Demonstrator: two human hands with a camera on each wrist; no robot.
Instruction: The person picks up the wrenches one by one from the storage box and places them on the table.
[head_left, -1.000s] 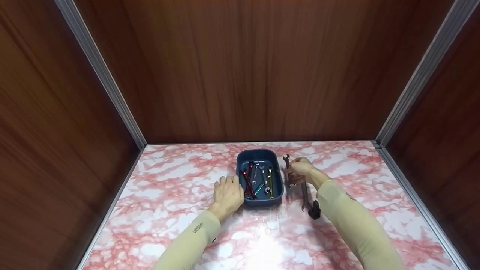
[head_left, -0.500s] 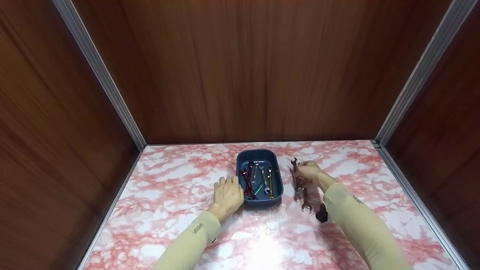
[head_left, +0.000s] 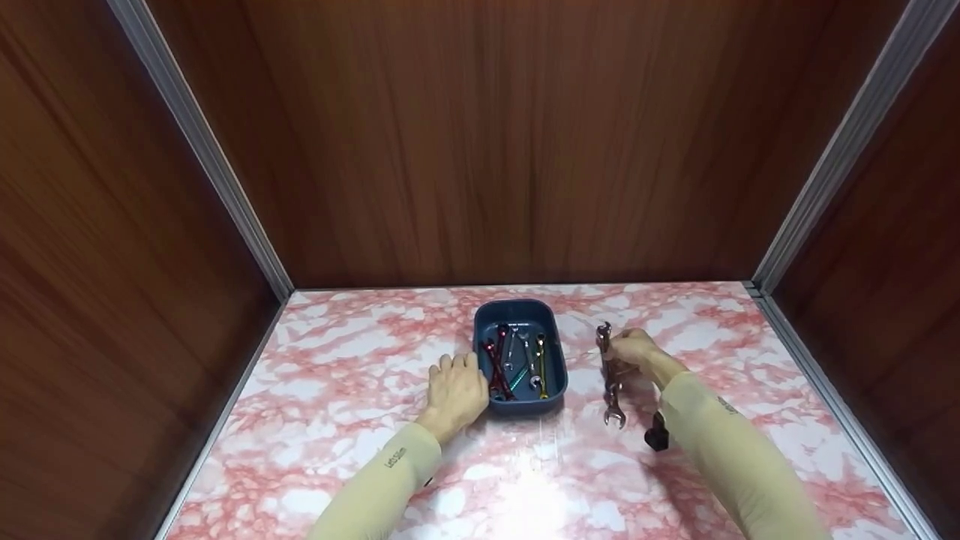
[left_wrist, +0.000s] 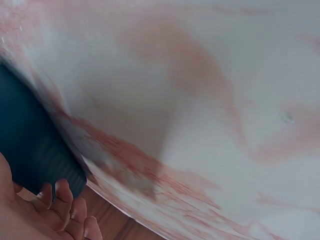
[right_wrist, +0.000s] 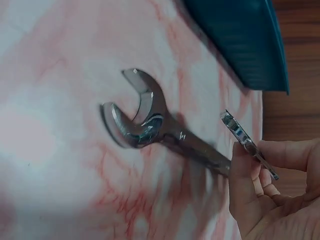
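My right hand pinches a small silver wrench between thumb and fingers, to the right of a blue bin. In the right wrist view this wrench appears nearly edge-on. Under that hand lies a larger silver open-end wrench on the marbled table, its forked end toward me and its far part hidden by the hand. My left hand rests against the left side of the blue bin; its fingers are loosely bent near the wall in the left wrist view.
Inside the bin lie several wrenches: red ones, silver ones, a yellow one and a teal piece. Brown wood-look panels and grey metal posts enclose the table. A black piece hangs at the right wrist.
My right hand has moved right and slightly toward me with the small wrench, away from the bin and over the larger wrench. The left hand and bin have stayed put.
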